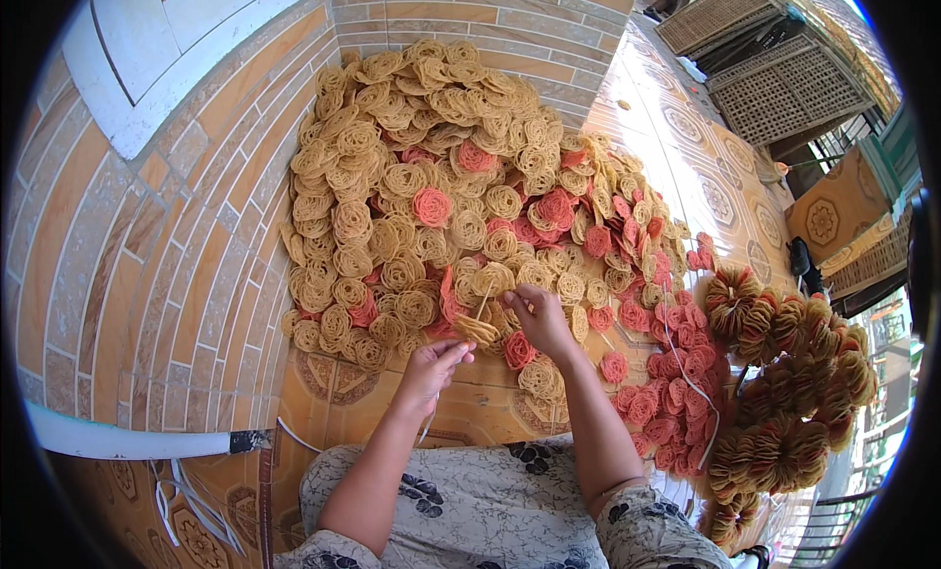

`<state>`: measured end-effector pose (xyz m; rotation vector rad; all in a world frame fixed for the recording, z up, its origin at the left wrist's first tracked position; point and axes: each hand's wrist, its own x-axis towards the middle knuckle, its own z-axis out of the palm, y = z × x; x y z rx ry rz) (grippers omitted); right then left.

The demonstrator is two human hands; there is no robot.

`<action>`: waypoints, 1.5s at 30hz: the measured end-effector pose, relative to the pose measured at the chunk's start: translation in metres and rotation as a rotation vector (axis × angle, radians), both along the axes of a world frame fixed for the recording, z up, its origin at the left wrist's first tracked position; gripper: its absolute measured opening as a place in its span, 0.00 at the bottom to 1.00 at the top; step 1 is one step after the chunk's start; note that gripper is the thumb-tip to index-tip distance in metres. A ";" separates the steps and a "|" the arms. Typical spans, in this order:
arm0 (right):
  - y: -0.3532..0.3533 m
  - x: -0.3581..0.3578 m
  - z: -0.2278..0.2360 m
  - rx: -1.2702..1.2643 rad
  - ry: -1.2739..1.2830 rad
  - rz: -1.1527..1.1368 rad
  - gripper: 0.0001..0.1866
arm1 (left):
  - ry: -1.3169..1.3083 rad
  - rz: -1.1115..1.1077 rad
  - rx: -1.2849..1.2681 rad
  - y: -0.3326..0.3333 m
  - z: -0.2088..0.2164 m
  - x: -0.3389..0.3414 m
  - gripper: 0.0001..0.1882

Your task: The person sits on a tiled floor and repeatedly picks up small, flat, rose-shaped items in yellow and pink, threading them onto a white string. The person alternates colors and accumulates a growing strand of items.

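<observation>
Some tan, lacy, round discs [477,330] pinched in your left hand [436,369] | another tan disc [493,279] pinched in your right hand [541,320]

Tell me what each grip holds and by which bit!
Left grip: seemingly a thin pale strip, beside its threaded tan discs. Right grip: seemingly a single tan disc, by its edge.
</observation>
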<state>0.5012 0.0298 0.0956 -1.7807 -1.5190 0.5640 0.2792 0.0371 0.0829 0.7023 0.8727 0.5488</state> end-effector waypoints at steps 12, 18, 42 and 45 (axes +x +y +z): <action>-0.010 -0.015 0.006 0.003 -0.493 0.219 0.13 | 0.094 0.145 0.234 0.009 -0.018 -0.001 0.11; -0.009 -0.017 -0.018 0.019 -0.571 0.084 0.14 | 0.261 0.120 0.469 0.011 -0.017 -0.003 0.10; -0.007 -0.041 -0.020 0.248 -0.557 0.179 0.10 | 0.373 0.214 0.513 0.022 -0.014 -0.013 0.10; -0.007 -0.036 -0.027 0.094 -0.388 0.128 0.09 | 0.390 0.150 0.558 0.020 -0.012 -0.012 0.10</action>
